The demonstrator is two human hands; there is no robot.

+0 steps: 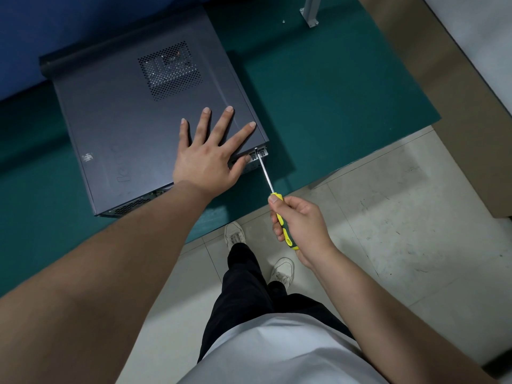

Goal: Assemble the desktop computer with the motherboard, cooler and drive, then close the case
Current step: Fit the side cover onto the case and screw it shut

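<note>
One case (133, 117) lay flat on the green mat (332, 106), side panel already on: closing step, by the look of it. Left hand (207, 159) pressed flat on the panel, fingers spread. Right hand (302, 225) gripped the one screwdriver (277, 206), tip at the rear corner. Next call: keep the tip seated and turn. One loose screw (283, 21) sat far back.

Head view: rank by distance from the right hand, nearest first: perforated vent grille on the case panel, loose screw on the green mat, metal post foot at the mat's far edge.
From the right hand, which grips the yellow-and-green screwdriver:
1. Perforated vent grille, on the dark grey case panel, up and left.
2. Loose screw, on the green mat, straight ahead.
3. Metal post foot, just right of the screw; nearly level with it.
</note>
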